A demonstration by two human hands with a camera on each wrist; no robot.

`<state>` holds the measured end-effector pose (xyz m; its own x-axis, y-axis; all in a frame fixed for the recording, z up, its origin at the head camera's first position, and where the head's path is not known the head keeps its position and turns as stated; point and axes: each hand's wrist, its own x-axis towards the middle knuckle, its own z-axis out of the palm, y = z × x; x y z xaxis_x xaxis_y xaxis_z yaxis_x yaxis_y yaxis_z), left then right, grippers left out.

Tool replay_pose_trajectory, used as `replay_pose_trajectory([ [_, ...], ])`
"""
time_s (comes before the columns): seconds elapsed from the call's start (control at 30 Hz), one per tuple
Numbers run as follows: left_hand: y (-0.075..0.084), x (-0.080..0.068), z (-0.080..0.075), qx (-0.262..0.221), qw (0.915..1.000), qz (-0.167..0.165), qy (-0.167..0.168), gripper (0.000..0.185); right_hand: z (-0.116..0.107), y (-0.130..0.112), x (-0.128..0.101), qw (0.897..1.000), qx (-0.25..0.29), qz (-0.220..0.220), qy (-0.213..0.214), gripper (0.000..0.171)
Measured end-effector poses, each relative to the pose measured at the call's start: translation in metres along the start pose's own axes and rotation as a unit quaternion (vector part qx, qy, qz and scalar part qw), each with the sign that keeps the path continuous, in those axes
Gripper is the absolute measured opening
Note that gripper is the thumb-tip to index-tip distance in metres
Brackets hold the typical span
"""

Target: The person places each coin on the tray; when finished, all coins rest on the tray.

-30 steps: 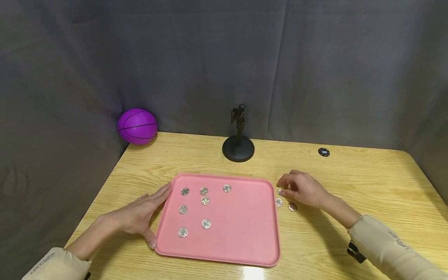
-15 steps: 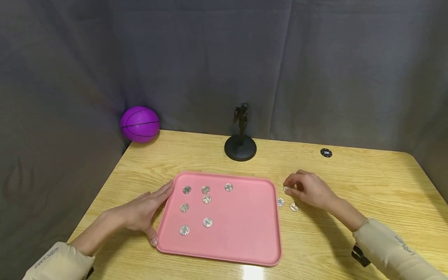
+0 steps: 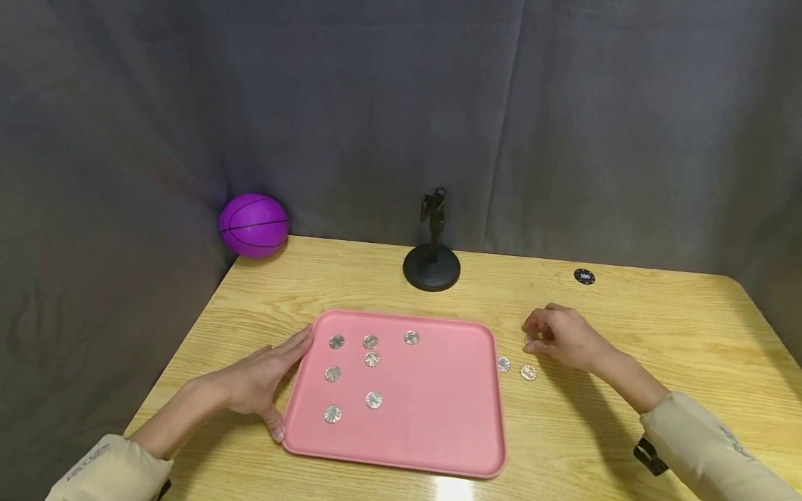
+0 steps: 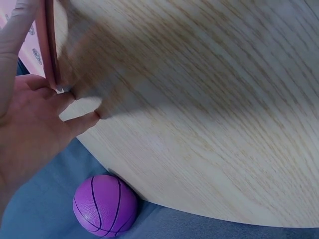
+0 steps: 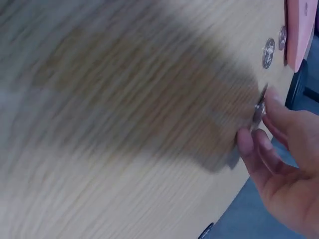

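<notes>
In the head view my left hand (image 3: 260, 379) rests against the left rim of a pink tray (image 3: 438, 417), fingers straight at the far corner and thumb near the front corner. Several silver coins (image 3: 333, 414) lie flat on the tray, mostly over its left half. To the right of the tray, my right hand (image 3: 567, 339) pinches a silver coin (image 5: 258, 113) between thumb and fingertips; it is tilted on edge, close over the table, and partly hidden by the fingers. Two more coins lie on the wood: one beside the tray's right rim (image 3: 504, 364), the other coin (image 3: 528, 372) nearer my right hand.
A black stand (image 3: 431, 268) with a round base is behind the tray. At the back left corner sits a purple ball (image 3: 253, 226) with black lines. A black chip (image 3: 585, 277) marked 100 lies at the back right. Grey cloth (image 3: 363, 125) hangs behind the table.
My right hand has slid to the right, away from the tray, taking the pinched coin along. My left hand stays at the tray's left rim.
</notes>
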<state>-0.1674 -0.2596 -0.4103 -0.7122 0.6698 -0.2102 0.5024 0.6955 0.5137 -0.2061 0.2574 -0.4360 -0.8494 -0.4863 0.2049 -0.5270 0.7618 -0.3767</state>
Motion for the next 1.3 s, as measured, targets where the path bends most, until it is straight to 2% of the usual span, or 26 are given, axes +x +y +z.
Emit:
replay_pose_trajectory([
  [0.23,0.002,-0.001,-0.002,-0.002,1.0000,-0.008,0.002,0.149,-0.001,0.004,-0.003,0.999,0.013,0.038,-0.003,0.019],
  [0.47,0.002,0.000,0.000,0.003,1.0000,-0.005,0.005,0.149,-0.005,0.000,-0.001,0.999,-0.023,0.032,-0.012,0.018],
  [0.8,0.000,-0.001,0.001,0.004,0.9999,-0.002,0.011,0.150,0.003,-0.001,-0.005,0.996,-0.062,0.060,0.009,0.022],
  [0.93,-0.001,-0.001,0.001,0.004,1.0000,-0.003,0.008,0.150,0.007,-0.003,-0.005,0.997,-0.067,0.039,0.019,0.019],
  [1.07,-0.001,0.000,0.000,0.002,1.0000,-0.004,0.001,0.150,0.011,-0.012,0.006,0.997,-0.053,0.007,0.057,0.010],
  [1.2,-0.001,0.001,0.000,0.003,1.0000,-0.002,-0.001,0.150,0.017,-0.039,0.031,0.995,-0.034,-0.015,0.096,0.004],
  [1.3,-0.001,0.000,0.001,0.004,1.0000,-0.005,-0.001,0.149,0.028,-0.070,0.051,0.994,-0.005,-0.049,0.093,0.004],
])
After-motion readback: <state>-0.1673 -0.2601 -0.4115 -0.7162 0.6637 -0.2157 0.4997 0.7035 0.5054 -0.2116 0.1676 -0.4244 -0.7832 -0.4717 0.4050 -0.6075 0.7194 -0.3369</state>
